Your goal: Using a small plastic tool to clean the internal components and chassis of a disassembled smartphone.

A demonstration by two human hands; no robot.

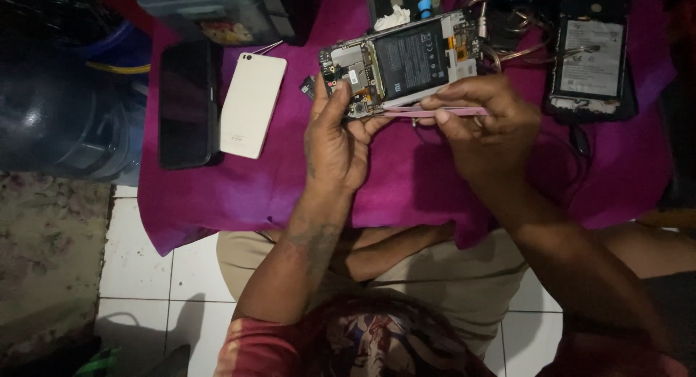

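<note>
At the upper centre of the frame, the left hand (pixel 335 134) is gripping one opened phone (pixel 401 64) by its end, while the right hand (pixel 482 122) is pinching one pink flat tool (pixel 442 112) against its lower edge. Three more are lying on the purple cloth (pixel 406 181): a black phone (pixel 188 101) and white back cover (pixel 252 105) at left, another opened handset (pixel 591 54) at upper right.

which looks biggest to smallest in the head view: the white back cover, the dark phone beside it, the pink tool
1. dark phone
2. white back cover, slightly smaller
3. pink tool, by far the smallest, though partly hidden in the right hand
</note>
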